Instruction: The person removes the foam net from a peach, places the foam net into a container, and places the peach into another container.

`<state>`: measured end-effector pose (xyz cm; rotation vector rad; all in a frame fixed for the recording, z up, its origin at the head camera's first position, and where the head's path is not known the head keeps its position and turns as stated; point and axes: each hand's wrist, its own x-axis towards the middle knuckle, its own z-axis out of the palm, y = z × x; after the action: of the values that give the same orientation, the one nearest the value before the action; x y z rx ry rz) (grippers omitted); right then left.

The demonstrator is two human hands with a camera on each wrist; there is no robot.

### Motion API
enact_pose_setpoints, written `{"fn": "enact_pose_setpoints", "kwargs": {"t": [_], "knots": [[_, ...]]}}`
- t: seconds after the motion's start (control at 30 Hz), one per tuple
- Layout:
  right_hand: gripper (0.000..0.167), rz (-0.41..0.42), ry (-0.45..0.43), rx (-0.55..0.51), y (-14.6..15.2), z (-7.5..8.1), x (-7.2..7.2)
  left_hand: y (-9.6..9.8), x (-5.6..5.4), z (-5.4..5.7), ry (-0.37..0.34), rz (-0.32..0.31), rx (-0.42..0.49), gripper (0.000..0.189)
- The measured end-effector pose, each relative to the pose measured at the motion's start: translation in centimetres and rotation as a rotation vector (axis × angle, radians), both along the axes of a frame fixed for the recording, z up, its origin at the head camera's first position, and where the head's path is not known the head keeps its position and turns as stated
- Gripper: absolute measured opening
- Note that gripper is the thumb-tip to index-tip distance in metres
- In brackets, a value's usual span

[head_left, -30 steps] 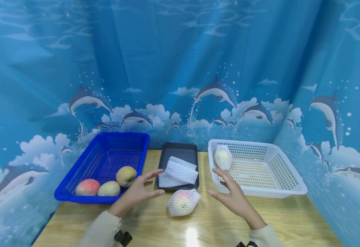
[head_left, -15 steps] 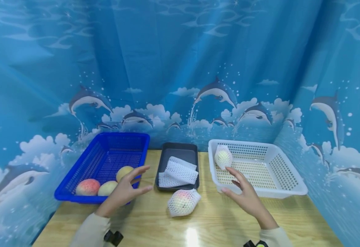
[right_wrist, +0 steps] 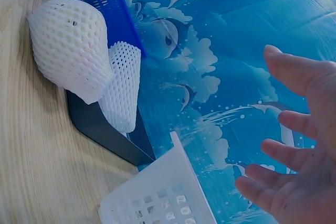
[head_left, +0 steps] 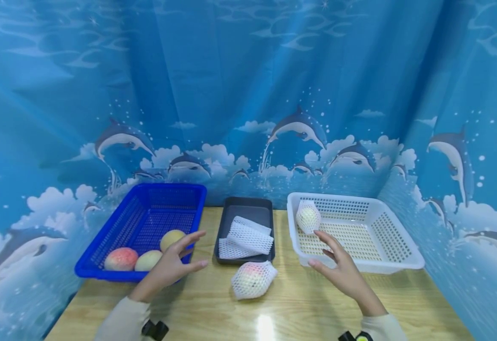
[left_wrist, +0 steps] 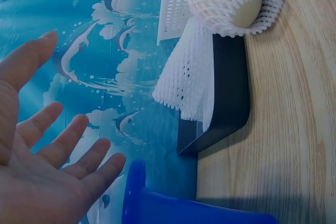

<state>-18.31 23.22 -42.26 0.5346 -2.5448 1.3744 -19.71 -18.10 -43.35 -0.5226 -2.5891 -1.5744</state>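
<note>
A peach in a white foam net (head_left: 254, 280) lies on the wooden table between my two hands, touched by neither. My left hand (head_left: 169, 267) hovers by the right front corner of the blue basket (head_left: 99, 273), fingers spread and holding nothing. In that basket sit a red peach (head_left: 121, 259) and two yellowish ones (head_left: 148, 261), (head_left: 172, 238), partly behind my hand. Over the front edge of the white basket (head_left: 402, 266), my right hand (head_left: 344, 272) is held with fingers apart and nothing in it. Another netted fruit (head_left: 308, 217) rests in the white basket's left back corner.
A dark grey tray (head_left: 248, 206) stands at the back middle, between the baskets. Several flat white foam nets (head_left: 250, 237) are stacked in it. A blue dolphin-print curtain (head_left: 248, 94) hangs right behind and at the sides of the table (head_left: 214, 312).
My hands have moved apart, the left toward the blue basket and the right toward the white one. The netted peach has stayed in place on the table.
</note>
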Motion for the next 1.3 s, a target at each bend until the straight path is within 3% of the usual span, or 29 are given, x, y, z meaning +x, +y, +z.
{"fn": "enact_pose_setpoints", "kwargs": {"t": [0.43,0.67,0.83,1.13,1.3], "knots": [[0.068,0.015,-0.012,-0.015,-0.3,-0.2,-0.2,0.3,0.1,-0.1,0.01,-0.026,0.012,0.071],[0.07,0.066,-0.012,-0.021,-1.5,-0.5,0.0,1.3,-0.2,-0.7,0.063,-0.113,0.059,0.069],[0.069,0.135,0.036,0.009,-2.9,-1.2,0.1,2.3,-0.1,-1.1,0.034,-0.155,0.049,0.07],[0.07,0.212,0.023,0.034,-5.6,-2.6,0.0,4.0,0.2,-2.4,-0.047,-0.208,0.038,0.071],[0.074,0.233,0.006,0.059,-6.8,-3.8,-0.3,4.5,0.3,-3.6,-0.034,-0.229,0.026,0.07]]}}
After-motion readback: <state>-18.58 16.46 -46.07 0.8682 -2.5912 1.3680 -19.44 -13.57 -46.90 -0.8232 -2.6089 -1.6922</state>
